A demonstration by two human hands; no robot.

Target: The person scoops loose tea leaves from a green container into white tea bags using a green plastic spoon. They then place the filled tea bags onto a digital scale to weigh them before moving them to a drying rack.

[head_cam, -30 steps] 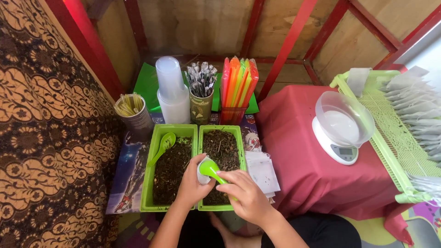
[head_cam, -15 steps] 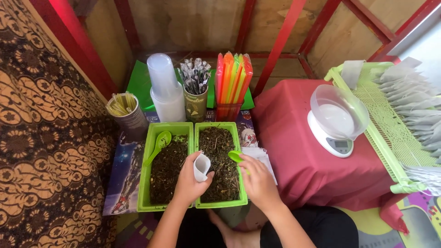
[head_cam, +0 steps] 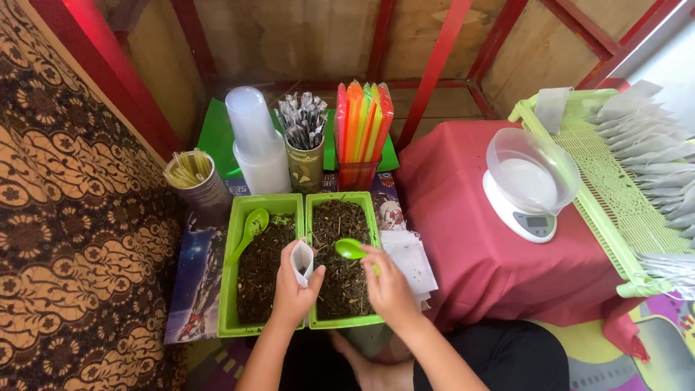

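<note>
My left hand point(head_cam: 292, 289) holds a small white paper pouch point(head_cam: 302, 261) upright with its mouth open, above the gap between two green trays. My right hand point(head_cam: 387, 286) grips a green plastic spoon point(head_cam: 351, 249), its bowl hovering over the right green tray point(head_cam: 373, 217) of dark dried leaves, just right of the pouch. The left green tray point(head_cam: 229, 289) also holds dark leaves, and a second green spoon point(head_cam: 250, 230) rests in it.
Behind the trays stand stacked clear cups point(head_cam: 257, 141), a tin of wrapped sticks point(head_cam: 304, 141), coloured straws point(head_cam: 362, 127) and a tin of straws point(head_cam: 192, 177). White pouches point(head_cam: 411, 261) lie right of the trays. A kitchen scale with a bowl point(head_cam: 528, 181) sits on red cloth beside a green basket point(head_cam: 579, 199) of pouches.
My right hand has drawn the green spoon away from the pouch to the right, over the right tray. The left hand has tilted the pouch upright and kept holding it.
</note>
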